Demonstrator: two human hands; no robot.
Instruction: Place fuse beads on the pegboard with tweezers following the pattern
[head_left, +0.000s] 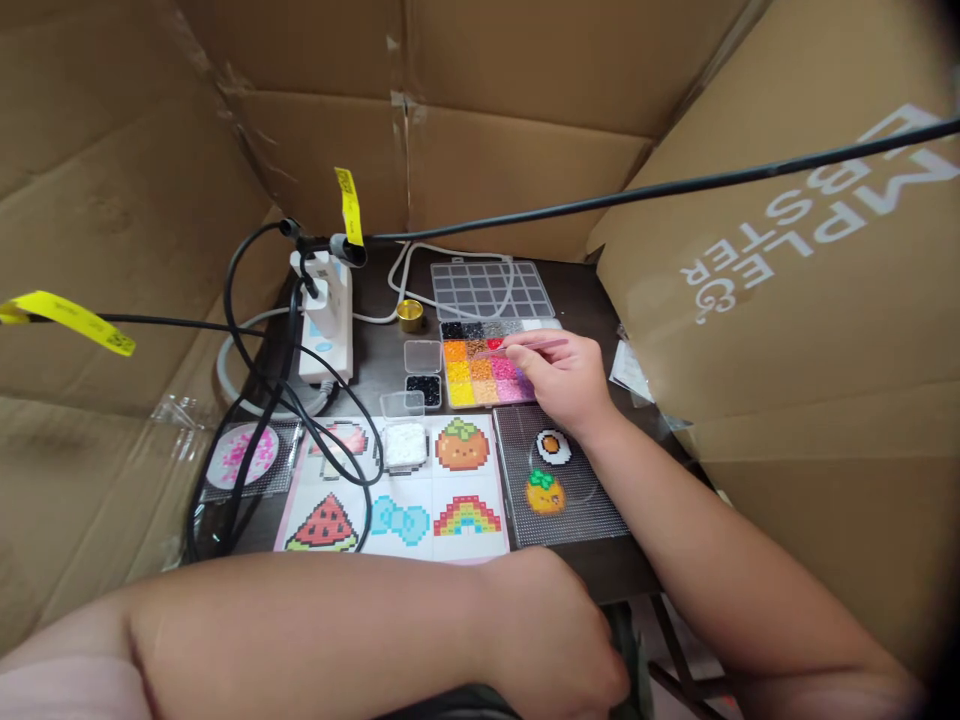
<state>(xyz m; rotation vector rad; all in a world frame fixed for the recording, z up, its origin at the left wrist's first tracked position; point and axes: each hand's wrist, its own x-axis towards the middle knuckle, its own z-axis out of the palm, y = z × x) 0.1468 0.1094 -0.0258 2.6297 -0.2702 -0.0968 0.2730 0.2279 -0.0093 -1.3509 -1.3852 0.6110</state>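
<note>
In my right hand (566, 380) is a pair of pink tweezers (544, 346), pinched between thumb and fingers. Their tips reach into the bead box (466, 381), over the brown and red compartments. Beads of many colours are sorted there. My left hand (555, 635) rests low at the front edge of the table, curled closed with its fingers turned under; whether it holds anything is hidden. Between the hands lies a clear pegboard (577, 510) bearing a fried-egg bead figure (553, 447) and an orange persimmon bead figure (545, 492).
A pattern sheet (450, 480) carries a small box of white beads (405, 445). Behind are black beads (424, 390), a gold cup (410, 315) and an empty divided lid (491, 290). A pink-bead dish (241, 455), power strip (326, 330) and black cables (289, 400) occupy the left. Cardboard walls (525, 170) surround the table.
</note>
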